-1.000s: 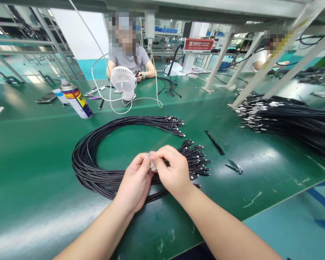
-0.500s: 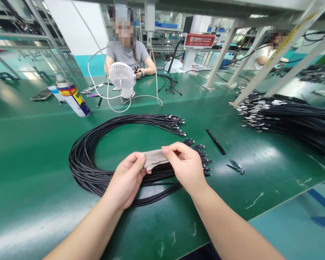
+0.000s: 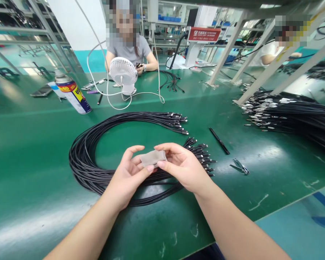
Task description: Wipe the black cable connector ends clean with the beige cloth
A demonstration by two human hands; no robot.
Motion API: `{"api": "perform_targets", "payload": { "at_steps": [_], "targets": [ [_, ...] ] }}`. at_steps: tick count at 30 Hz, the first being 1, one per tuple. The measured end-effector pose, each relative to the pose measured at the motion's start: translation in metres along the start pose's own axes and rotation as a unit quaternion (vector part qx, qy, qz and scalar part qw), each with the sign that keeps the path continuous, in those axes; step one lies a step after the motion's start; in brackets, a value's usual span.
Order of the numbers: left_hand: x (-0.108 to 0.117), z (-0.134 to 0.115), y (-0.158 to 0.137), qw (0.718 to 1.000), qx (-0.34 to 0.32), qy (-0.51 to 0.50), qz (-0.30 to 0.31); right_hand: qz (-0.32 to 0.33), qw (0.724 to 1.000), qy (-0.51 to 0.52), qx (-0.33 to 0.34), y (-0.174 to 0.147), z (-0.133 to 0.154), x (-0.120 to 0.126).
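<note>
A small folded grey cloth (image 3: 153, 158) is held up between my two hands, over the near part of a looped bundle of black cables (image 3: 82, 162). My left hand (image 3: 130, 171) grips its left part, thumb along the lower edge and index finger lifted off. On the cloth's right end, my right hand (image 3: 182, 166) pinches with thumb and fingers. The bundle lies in a C shape on the green table (image 3: 43, 144), its connector ends pointing right. Part of it is hidden behind my hands.
A black pen (image 3: 219, 141) and nail clippers (image 3: 240, 167) lie to the right. Further right is a big pile of black cables (image 3: 292, 113) beside slanted posts. A spray can (image 3: 73, 94) and a white fan (image 3: 123, 74) stand at the back, where a person (image 3: 128, 48) sits holding something.
The cloth was stretched wider between my hands; now it is folded shorter and my hands are closer together. My left thumb has moved down to its lower edge. The view has shifted slightly.
</note>
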State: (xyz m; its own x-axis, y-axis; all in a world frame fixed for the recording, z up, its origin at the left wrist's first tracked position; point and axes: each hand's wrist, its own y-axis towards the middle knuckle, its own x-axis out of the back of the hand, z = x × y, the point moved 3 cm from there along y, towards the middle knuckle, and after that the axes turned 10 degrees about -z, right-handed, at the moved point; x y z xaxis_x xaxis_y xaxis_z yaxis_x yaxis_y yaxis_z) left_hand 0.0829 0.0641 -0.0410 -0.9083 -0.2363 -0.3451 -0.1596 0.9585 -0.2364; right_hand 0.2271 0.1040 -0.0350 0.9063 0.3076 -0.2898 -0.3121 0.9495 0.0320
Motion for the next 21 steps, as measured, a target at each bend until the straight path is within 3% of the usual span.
{"api": "perform_targets", "payload": {
  "at_steps": [2, 4, 7, 9, 10, 11, 13, 15, 17, 21],
  "targets": [
    [0.002, 0.001, 0.000, 0.993, -0.058, 0.097, -0.029, -0.010, 1.000, -0.013, 0.021, -0.001, 0.000, 0.000],
    [0.004, -0.001, -0.002, 0.965, -0.157, 0.201, -0.060, -0.013, 0.999, -0.007, 0.029, -0.003, 0.000, -0.002],
    [0.000, -0.008, -0.010, 0.877, -0.331, 0.343, -0.061, -0.012, 1.000, 0.019, 0.009, -0.005, 0.000, -0.005],
    [-0.004, -0.013, -0.015, 0.825, -0.393, 0.401, -0.051, -0.028, 0.999, 0.017, -0.012, -0.005, 0.001, -0.006],
    [-0.006, -0.015, -0.016, 0.817, -0.401, 0.412, -0.048, -0.039, 0.999, 0.012, -0.018, -0.005, 0.002, -0.006],
    [-0.007, -0.016, -0.016, 0.822, -0.393, 0.408, -0.046, -0.050, 0.999, 0.005, -0.020, -0.005, 0.003, -0.006],
    [-0.006, -0.016, -0.014, 0.867, -0.343, 0.359, -0.039, -0.068, 0.998, -0.010, -0.013, -0.004, 0.005, -0.003],
    [-0.004, -0.013, -0.009, 0.927, -0.251, 0.278, -0.027, -0.075, 0.997, -0.017, -0.003, -0.003, 0.007, -0.001],
    [-0.002, -0.008, -0.003, 0.966, -0.161, 0.203, -0.025, -0.068, 0.998, -0.009, 0.004, -0.002, 0.008, 0.002],
    [0.003, -0.002, 0.002, 0.986, -0.092, 0.130, -0.044, -0.056, 0.998, 0.030, -0.003, -0.001, 0.010, 0.005]
  ]
}}
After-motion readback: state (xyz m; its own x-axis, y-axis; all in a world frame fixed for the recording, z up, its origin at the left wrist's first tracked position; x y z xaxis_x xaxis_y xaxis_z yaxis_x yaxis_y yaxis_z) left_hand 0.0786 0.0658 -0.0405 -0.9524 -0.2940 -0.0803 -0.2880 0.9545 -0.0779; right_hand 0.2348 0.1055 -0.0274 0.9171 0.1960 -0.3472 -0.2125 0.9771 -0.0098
